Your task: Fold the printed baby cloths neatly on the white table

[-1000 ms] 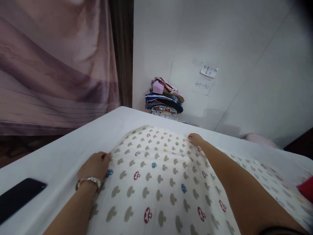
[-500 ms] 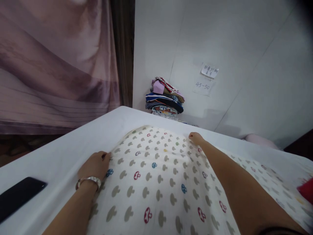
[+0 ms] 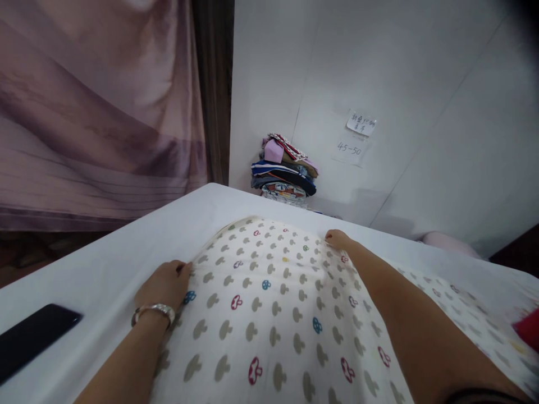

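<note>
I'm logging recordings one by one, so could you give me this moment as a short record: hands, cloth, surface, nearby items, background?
Left hand: fingers closed on the cloth's left edge; bracelet on wrist
Right hand: fingers closed on the cloth's far right part
Mushroom-print cloth: pale, spread between the forearms; matching print also right of the right forearm, unclear if one piece
Surface: white table
Nearby: dark flat object, left
Background: folded fabric stack; wall note reading 45-50; pinkish curtain
</note>
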`<state>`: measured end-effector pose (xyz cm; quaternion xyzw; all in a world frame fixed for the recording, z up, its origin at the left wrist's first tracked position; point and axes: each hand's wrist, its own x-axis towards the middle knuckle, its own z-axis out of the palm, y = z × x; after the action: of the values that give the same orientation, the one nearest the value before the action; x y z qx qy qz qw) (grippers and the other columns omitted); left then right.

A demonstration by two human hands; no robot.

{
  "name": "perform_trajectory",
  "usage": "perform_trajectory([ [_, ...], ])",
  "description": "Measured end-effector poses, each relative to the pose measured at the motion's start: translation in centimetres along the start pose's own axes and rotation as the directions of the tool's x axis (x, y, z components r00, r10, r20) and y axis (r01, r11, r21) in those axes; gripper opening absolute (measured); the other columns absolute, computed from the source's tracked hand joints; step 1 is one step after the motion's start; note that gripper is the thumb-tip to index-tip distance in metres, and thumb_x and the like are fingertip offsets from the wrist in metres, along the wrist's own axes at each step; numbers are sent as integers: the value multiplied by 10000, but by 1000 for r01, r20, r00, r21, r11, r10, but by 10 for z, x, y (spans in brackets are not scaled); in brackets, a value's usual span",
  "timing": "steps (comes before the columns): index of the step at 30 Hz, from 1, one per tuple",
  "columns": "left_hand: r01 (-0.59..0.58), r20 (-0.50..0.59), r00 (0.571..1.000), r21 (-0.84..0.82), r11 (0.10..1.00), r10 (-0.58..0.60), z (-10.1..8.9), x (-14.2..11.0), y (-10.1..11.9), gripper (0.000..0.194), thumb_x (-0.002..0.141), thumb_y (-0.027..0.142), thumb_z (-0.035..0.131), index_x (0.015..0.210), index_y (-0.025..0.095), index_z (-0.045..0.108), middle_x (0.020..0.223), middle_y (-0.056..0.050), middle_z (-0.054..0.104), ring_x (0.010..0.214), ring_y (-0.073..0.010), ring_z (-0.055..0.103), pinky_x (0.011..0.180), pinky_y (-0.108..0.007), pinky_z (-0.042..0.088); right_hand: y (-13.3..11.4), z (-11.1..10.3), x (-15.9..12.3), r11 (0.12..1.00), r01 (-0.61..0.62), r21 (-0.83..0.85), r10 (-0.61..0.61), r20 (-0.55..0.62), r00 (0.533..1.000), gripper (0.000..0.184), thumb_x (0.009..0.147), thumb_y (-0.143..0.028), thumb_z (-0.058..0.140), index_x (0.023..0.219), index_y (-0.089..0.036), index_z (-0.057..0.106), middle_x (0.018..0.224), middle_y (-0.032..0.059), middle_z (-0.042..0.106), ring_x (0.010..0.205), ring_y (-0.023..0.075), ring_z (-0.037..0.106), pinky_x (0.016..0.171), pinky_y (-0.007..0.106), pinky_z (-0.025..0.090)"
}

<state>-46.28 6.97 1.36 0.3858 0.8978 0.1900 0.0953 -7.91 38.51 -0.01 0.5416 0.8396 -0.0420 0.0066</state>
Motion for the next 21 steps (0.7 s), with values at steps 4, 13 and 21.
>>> perform_trajectory([
  [4, 21, 1, 1000, 29, 999, -21, 0, -1, 0, 415, 842, 461, 272, 950, 212, 585, 1056, -119, 589, 929, -288, 562, 757, -402, 438, 0, 2, -2, 1000, 13, 0, -13, -9, 1000, 109, 750, -124, 553, 817, -155, 633, 878, 44, 628, 783, 162, 550, 635, 205, 360],
  [13, 8, 7, 1000, 34, 999, -8, 2, 2, -2, 426, 830, 471, 272, 936, 210, 591, 1070, -131, 580, 928, -298, 559, 742, -402, 434, 4, -1, -8, 999, 36, 18, -36, 21, 999, 180, 813, -208, 542, 980, -178, 603, 937, 34, 626, 824, 156, 555, 660, 203, 371],
  [21, 24, 9, 1000, 17, 1000, -24, -2, 0, 0, 404, 831, 463, 294, 922, 209, 595, 1049, -128, 593, 901, -293, 572, 725, -406, 444, 2, 0, -4, 998, 37, -40, -38, -4, 999, 121, 856, -211, 489, 905, -164, 589, 947, 73, 615, 842, 188, 549, 702, 239, 376],
])
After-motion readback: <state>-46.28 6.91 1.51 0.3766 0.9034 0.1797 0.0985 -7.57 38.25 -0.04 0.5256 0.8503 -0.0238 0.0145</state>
